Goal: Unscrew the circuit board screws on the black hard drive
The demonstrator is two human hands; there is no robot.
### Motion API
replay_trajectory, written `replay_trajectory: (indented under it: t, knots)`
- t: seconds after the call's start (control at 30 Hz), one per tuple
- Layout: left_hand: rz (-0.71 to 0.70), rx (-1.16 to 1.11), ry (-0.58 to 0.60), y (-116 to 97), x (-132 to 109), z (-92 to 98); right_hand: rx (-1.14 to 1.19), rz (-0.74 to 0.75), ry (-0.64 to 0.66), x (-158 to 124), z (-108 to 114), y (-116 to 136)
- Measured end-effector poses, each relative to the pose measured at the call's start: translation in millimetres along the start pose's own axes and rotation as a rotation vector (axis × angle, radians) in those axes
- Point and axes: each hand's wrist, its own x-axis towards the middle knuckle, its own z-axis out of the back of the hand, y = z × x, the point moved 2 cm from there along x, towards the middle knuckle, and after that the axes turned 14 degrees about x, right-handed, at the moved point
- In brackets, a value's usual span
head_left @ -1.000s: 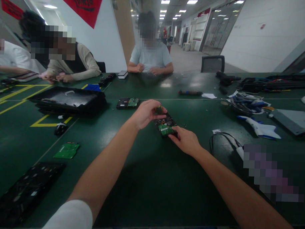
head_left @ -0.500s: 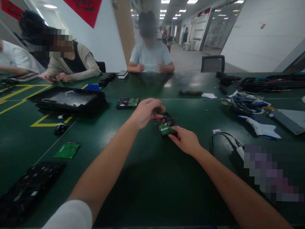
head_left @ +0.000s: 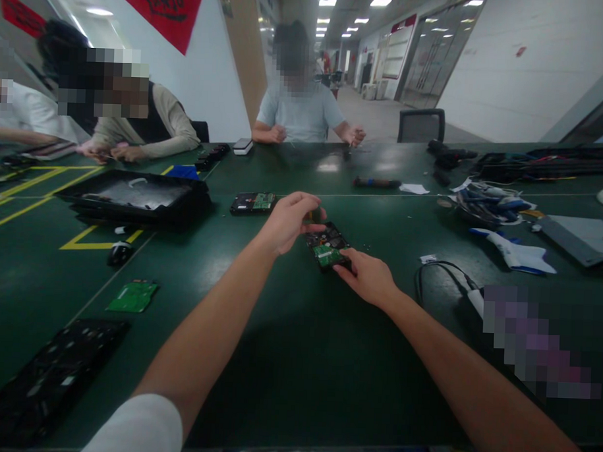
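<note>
A black hard drive (head_left: 327,244) with a green circuit board on top lies on the dark green table (head_left: 287,357) in front of me. My left hand (head_left: 288,221) is closed around a small dark tool handle (head_left: 314,216) standing over the drive's far end. My right hand (head_left: 365,276) rests at the drive's near right corner with its fingers curled against the edge, holding it still.
A second hard drive (head_left: 253,202) lies farther back, a black tray (head_left: 134,197) to the left. A loose green board (head_left: 132,296) and a black keyboard-like panel (head_left: 49,379) lie near left. Cables (head_left: 443,277), a white and blue tool (head_left: 515,252) lie right. Three people sit across.
My left hand has turned slightly on the tool handle, staying over the drive. My right hand has not moved. The person opposite has stretched one hand out to the side.
</note>
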Motion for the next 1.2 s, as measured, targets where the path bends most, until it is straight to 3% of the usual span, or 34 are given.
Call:
replay_trajectory:
  t: [0.17,0.33,0.67,0.97,1.2]
  knots:
    - [-0.04,-0.038,0.052,3,2,0.5,0.001,0.007,-0.003,0,-1,-1]
    - [-0.057,-0.013,-0.039,3,4,5.6,0.002,0.013,-0.014,0,-2,-2]
    - [0.002,-0.087,0.002,-1,0,-2.0,0.005,-0.005,0.003,0,0,1]
    - [-0.051,0.044,-0.091,3,4,9.0,0.006,-0.008,0.003,0,-1,-1]
    - [-0.035,-0.01,-0.022,3,2,0.9,0.007,0.004,-0.003,0,-1,0]
